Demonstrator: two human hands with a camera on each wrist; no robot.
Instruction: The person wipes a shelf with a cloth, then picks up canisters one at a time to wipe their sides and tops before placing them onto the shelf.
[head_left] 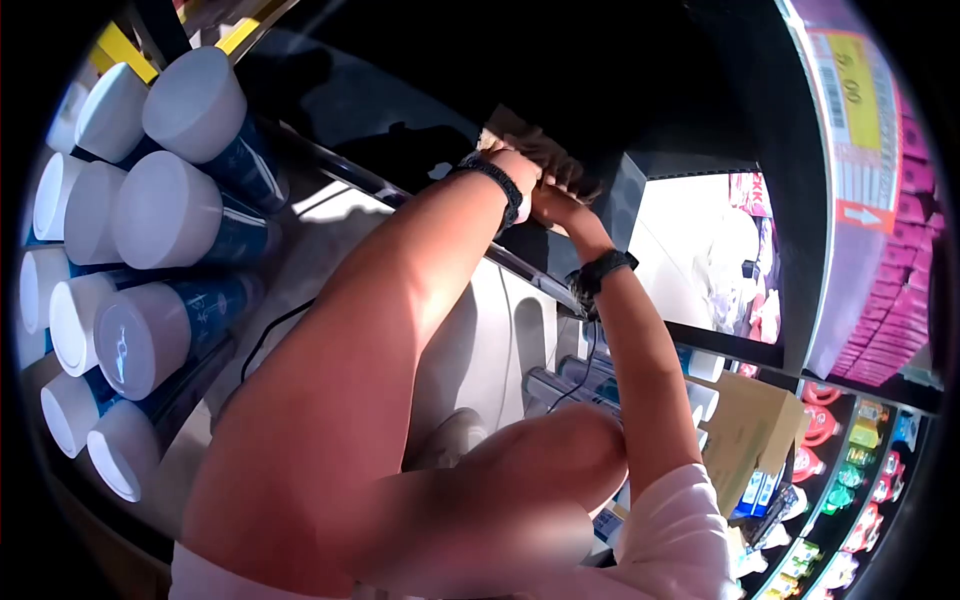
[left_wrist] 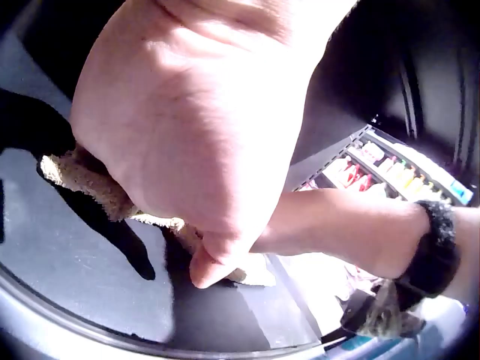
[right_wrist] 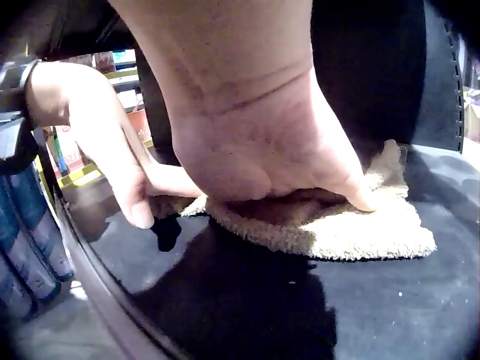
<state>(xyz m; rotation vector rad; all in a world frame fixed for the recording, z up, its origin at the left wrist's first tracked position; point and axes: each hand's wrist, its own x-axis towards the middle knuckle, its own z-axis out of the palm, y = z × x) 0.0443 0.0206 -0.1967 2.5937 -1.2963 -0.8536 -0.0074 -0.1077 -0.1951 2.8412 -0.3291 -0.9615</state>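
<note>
A tan, rough-textured cloth [right_wrist: 322, 236] lies bunched on a dark shelf surface [right_wrist: 390, 300]. My right hand [right_wrist: 255, 142] grips it, the thumb lying along a fold and the other fingers hidden beneath the palm. Beside it, my left hand [left_wrist: 187, 127] holds the other part of the same cloth [left_wrist: 94, 187], thumb pointing down and fingers mostly out of sight. From above, the left hand [head_left: 518, 178] and right hand [head_left: 560, 208] are close together at the cloth [head_left: 545, 152], just beyond the shelf's front edge.
White-lidded blue tubs [head_left: 170, 210] are stacked at the left. A purple price strip [head_left: 850, 200] runs beside pink packs [head_left: 895, 300] at the right. An open cardboard box [head_left: 745, 425] and shelves of bottles [head_left: 820, 425] stand at lower right. A dark cable [head_left: 270, 330] hangs below the shelf.
</note>
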